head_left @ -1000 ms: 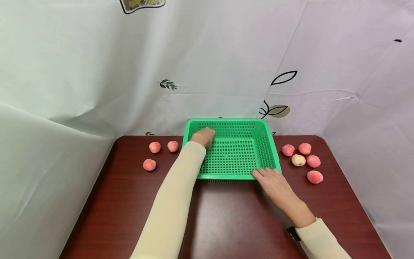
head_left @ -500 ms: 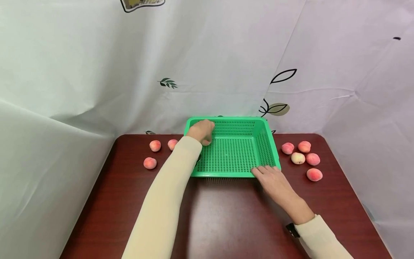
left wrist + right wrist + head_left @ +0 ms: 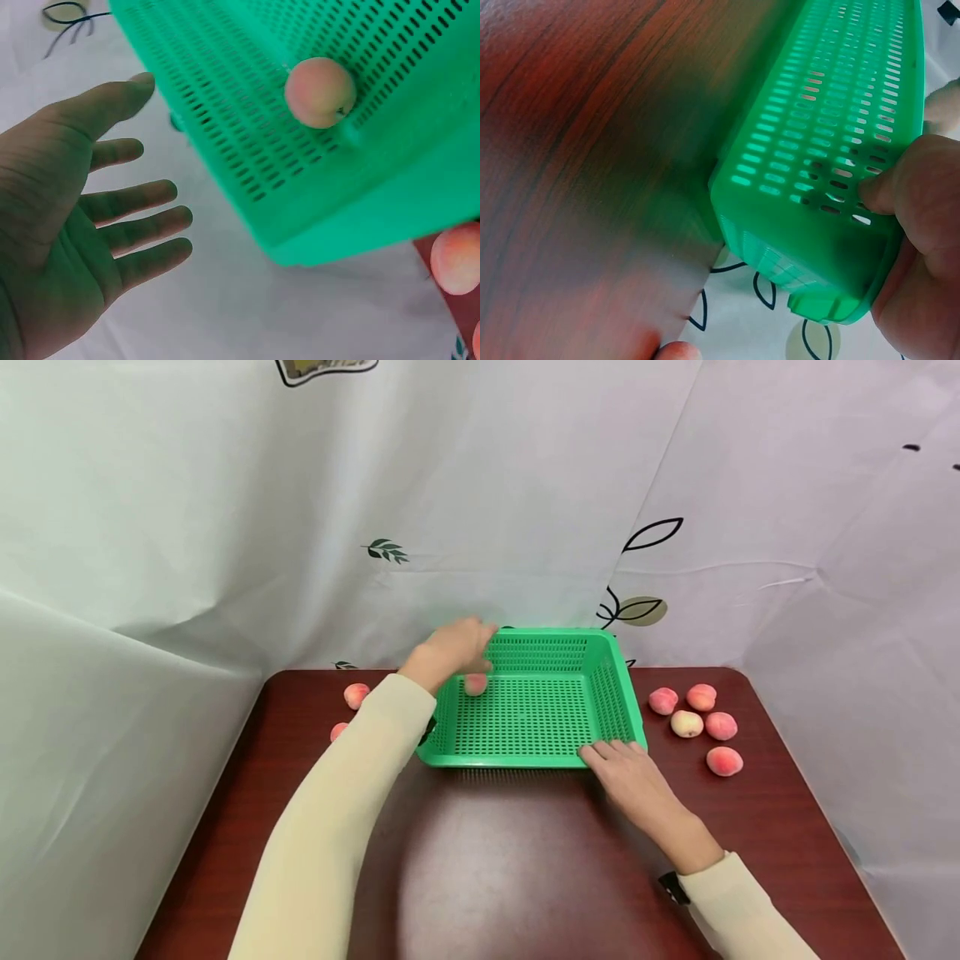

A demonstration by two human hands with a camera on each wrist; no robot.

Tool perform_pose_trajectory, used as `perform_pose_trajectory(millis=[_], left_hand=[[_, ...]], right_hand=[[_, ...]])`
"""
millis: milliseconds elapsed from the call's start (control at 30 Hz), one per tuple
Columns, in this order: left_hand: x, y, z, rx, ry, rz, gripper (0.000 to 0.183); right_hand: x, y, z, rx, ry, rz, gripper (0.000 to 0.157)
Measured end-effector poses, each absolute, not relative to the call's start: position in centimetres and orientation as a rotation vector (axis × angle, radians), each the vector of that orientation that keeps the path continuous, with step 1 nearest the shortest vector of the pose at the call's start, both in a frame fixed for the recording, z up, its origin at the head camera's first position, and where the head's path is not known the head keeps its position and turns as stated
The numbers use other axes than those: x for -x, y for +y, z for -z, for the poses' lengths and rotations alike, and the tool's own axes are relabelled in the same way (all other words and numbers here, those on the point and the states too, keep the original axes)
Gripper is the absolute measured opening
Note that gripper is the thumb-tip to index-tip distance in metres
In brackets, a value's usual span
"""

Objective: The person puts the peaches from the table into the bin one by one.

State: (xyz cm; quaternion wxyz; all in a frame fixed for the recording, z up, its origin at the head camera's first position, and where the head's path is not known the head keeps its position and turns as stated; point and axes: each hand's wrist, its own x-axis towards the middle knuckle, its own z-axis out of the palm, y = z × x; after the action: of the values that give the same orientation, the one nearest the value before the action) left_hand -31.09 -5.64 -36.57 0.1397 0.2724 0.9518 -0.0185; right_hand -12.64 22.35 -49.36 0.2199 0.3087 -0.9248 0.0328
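Observation:
A green plastic basket [image 3: 525,762] with slotted walls stands near the table's back edge. One peach [image 3: 476,684] lies inside it, toward the back left corner. Above that corner is my left hand [image 3: 453,647]. In the left wrist view the left hand [image 3: 82,202] has its fingers spread and holds nothing, beside the basket wall [image 3: 225,150] and apart from the peach. My right hand [image 3: 630,781] grips the basket's front right corner. In the right wrist view, the thumb of the right hand [image 3: 926,202] presses the wall's outer side.
Left of the basket, one peach [image 3: 356,696] and another peach [image 3: 339,732] lie on the table [image 3: 217,860], partly behind the left sleeve [image 3: 322,827]. Several peaches [image 3: 724,762] lie to the right, one of them pale [image 3: 687,724]. White cloth [image 3: 525,485] hangs behind and at both sides.
My left hand has risen and moved left out of the basket, its fingers opening, and the peach inside has come into sight. The right hand keeps its grip on the basket.

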Motion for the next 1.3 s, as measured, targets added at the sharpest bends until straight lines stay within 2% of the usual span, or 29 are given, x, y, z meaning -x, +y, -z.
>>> perform_pose_trajectory(millis=[400,733,1067,1300], left_hand=[[27.4,-9.9,35.4,-0.910,2.901,0.054,0.070],[24.9,-13.4,35.7,-0.804,2.990,-0.114,0.072],[21.6,-17.2,39.2,-0.696,3.120,-0.102,0.074],[20.3,-19.6,41.7,-0.609,3.204,-0.172,0.065]], right_hand=[[12.8,22.3,49.2,-0.841,-2.580,-0.100,0.019],[12.8,22.3,49.1,-0.848,-2.561,-0.119,0.019],[12.7,22.3,49.0,-0.847,-2.548,-0.120,0.017],[12.6,22.3,49.0,-0.842,-2.559,-0.120,0.018]])
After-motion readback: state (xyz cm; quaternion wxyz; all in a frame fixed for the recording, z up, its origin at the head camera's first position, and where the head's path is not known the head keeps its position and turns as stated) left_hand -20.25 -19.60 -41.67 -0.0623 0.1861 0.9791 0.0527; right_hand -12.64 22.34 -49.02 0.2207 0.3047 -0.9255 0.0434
